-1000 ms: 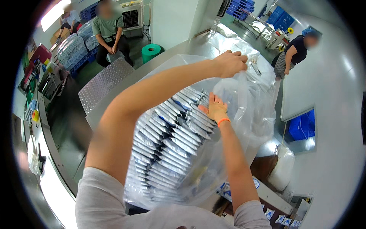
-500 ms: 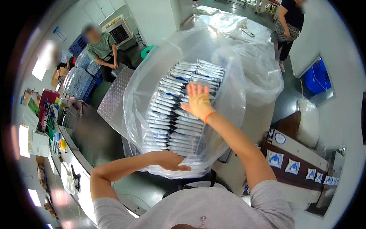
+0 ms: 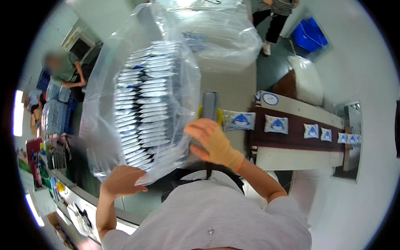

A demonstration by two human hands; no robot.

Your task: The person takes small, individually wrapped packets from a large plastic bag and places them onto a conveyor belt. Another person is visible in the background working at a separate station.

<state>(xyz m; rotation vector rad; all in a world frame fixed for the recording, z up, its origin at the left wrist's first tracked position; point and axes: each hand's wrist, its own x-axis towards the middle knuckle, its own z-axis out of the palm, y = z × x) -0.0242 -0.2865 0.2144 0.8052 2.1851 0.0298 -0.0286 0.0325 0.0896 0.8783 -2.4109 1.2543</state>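
Note:
A large clear plastic bag (image 3: 189,89) stands open in front of me, with two rows of silvery packets (image 3: 154,98) packed upright inside. My left hand (image 3: 123,182) holds the bag's near edge, thumb and fingers on either side of the film. My right hand (image 3: 214,143), in a pale yellow glove, is at the bag's right side. Its thumb and fingers are apart and nothing shows between them; whether it touches the film I cannot tell. Just beyond it stands a grey block with yellow sides (image 3: 210,104). A white and blue packet (image 3: 240,120) lies beside that block.
A brown conveyor belt (image 3: 296,134) on the right carries several packets in a line. More clear plastic film (image 3: 225,37) covers the far table. One person (image 3: 62,71) sits at the left; another (image 3: 273,18) stands at the far right near a blue bin (image 3: 309,35).
My view has turned right, bringing more of the conveyor in. My right hand has left the packets and come back to the bag's right side. The left hand stays at the bag's near edge.

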